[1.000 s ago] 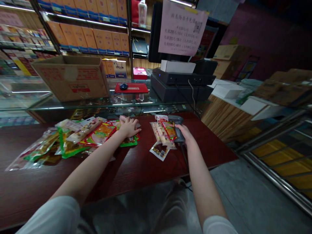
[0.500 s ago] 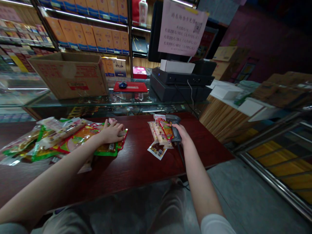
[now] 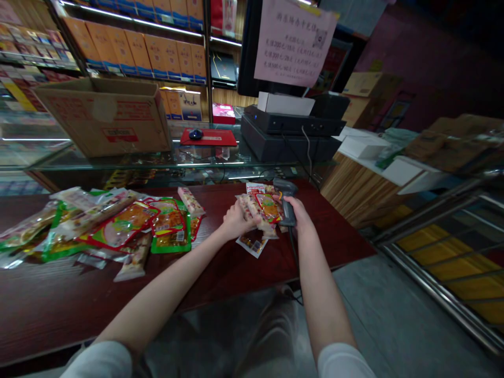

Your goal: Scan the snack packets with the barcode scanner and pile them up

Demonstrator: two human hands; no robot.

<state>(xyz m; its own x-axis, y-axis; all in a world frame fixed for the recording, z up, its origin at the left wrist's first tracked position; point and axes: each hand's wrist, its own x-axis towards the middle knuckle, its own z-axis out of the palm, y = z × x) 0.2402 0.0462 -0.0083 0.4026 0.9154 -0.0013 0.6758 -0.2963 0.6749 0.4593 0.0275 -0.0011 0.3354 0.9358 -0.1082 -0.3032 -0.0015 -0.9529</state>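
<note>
Head view: my right hand (image 3: pixel 298 211) grips a dark-grey plastic scanner (image 3: pixel 289 209). Left of it, my half-curled left hand (image 3: pixel 235 221) touches speckled, plastic-wrapped bars (image 3: pixel 252 206), its hold unclear.

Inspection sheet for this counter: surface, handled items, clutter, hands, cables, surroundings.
Surface: dark red-brown tabletop, glossy, with wood grain.
Handled items: small packet pile on the tabletop; grey handheld scanner beside it.
Clutter: larger packet heap at the left; open cardboard box and mouse on a red mat behind.
Hands: left hand at the pile's left edge, grip unclear; right hand around the scanner's handle.
Cables: dark scanner cable running down; pale cable hanging before black equipment.
Surroundings: shelved orange boxes, monitor with pink sign, metal railing.
</note>
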